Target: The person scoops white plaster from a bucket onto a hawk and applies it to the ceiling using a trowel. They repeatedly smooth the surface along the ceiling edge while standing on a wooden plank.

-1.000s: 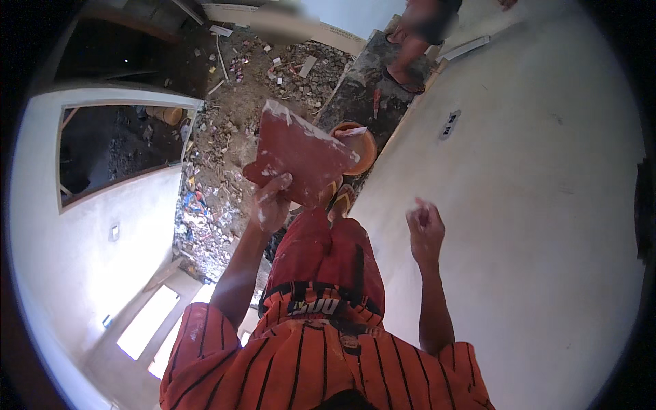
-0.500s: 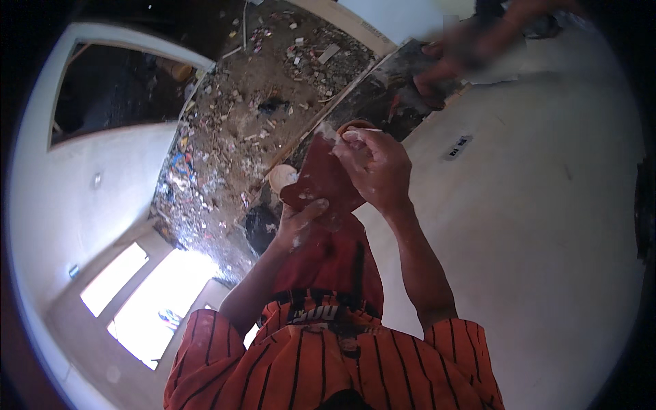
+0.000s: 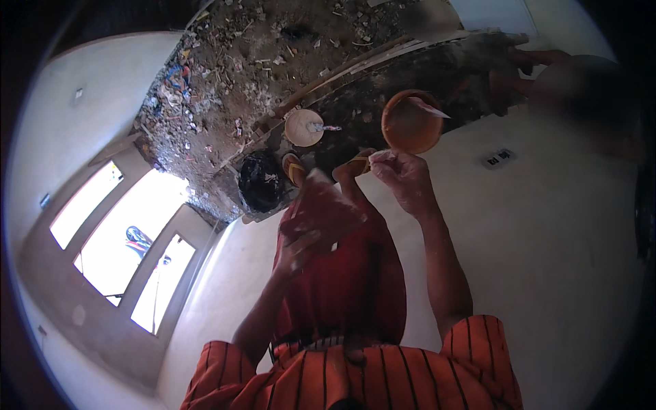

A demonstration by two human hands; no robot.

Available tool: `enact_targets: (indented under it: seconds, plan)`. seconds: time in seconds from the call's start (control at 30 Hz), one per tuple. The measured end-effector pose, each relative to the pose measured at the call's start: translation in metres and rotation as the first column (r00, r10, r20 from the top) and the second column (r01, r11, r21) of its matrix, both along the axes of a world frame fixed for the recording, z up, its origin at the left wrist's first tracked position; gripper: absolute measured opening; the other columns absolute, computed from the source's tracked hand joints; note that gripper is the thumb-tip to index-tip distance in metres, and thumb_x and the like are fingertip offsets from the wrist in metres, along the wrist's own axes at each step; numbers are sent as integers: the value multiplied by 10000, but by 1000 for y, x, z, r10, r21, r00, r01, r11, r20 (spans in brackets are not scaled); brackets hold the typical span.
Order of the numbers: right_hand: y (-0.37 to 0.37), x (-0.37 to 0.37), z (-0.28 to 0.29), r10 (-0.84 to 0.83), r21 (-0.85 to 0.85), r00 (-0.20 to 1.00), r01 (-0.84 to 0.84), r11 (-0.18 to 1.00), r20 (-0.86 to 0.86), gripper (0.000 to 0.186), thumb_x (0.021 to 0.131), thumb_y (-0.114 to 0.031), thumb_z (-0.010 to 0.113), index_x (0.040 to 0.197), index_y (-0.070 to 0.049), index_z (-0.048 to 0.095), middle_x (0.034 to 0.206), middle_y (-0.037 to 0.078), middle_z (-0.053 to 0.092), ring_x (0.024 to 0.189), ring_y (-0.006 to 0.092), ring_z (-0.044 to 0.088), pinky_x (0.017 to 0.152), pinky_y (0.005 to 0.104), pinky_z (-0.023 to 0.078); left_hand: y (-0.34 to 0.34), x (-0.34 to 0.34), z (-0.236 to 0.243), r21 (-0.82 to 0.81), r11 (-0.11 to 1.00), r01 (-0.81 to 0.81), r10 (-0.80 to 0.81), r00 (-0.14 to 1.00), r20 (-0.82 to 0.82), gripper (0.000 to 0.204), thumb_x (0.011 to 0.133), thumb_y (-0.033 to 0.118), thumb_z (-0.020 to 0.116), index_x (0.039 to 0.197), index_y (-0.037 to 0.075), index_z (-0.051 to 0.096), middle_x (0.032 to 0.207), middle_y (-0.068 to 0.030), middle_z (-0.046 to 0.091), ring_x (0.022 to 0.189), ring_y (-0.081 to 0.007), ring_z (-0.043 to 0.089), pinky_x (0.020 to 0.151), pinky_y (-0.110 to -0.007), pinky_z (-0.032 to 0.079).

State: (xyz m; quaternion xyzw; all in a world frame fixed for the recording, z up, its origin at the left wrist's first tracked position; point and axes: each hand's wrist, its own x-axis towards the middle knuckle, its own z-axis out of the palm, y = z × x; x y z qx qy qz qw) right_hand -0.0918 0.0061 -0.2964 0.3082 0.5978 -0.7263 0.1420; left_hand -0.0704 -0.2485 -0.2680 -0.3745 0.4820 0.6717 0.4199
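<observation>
My left hand [image 3: 299, 251] grips a dull red, flat sheet [image 3: 324, 208] by its near edge, thumb on top. The sheet is smeared with white and blurred, so its exact kind is unclear. My right hand [image 3: 404, 179] is raised beside it, apart from the sheet, with whitened fingers pinched together; whatever they hold, if anything, cannot be made out. Just beyond that hand stands an orange-brown bucket [image 3: 403, 140] with a pale pointed blade [image 3: 429, 107] across its mouth. Further left, a cream bucket [image 3: 301, 134] has a whitened tool [image 3: 324, 128] resting in it.
My sandalled feet [image 3: 294, 169] stand on a dark platform [image 3: 362, 106]. A black container [image 3: 260, 181] sits left of them. Rubble [image 3: 232, 89] covers the ground beyond the long planks [image 3: 348, 72]. At far right, another person's hands [image 3: 509, 82] reach over the platform. A pale wall [image 3: 533, 273] runs along my right.
My right hand has come away from the sheet's far corner and moved right. The sheet stays in my left hand, nearer my body. The view has shifted, showing both buckets and my feet.
</observation>
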Motion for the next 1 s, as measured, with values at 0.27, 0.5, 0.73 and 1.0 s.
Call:
enact_targets:
  seconds: [0.27,0.5,0.73,1.0]
  plan:
    - [-61,-96,-271,26,552,995,-76,830,97,391,726,-340,700,927,-21,598,827,56,618,767,143,588,706,292,467,-168,38,-193,231,873,-429,437,899,15,208,824,129,517,1018,54,524,931,-60,566,887,-188,558,766,-322,455]
    - [-101,-58,-496,241,594,942,-336,731,235,533,723,-421,673,1109,-78,543,1037,126,622,987,253,590,834,358,458,-190,30,-267,-431,902,13,-62,993,-99,243,833,145,493,1041,21,511,1081,-97,523,1024,-232,496,909,-380,394]
    - [-131,-62,-501,379,637,785,-619,460,490,805,672,-510,662,1305,-90,395,1119,188,562,1051,310,543,867,434,437,-228,54,-279,-173,905,-388,408,908,98,319,857,201,462,1115,14,485,1143,-117,507,1063,-243,484,926,-377,394]
    - [-154,-57,-521,479,714,782,-592,374,397,555,718,-101,621,1245,-127,450,786,116,637,757,292,631,638,414,509,-193,19,-271,-157,895,-417,429,902,55,356,853,221,497,1122,-11,470,1123,-126,517,1018,-227,515,883,-335,423]
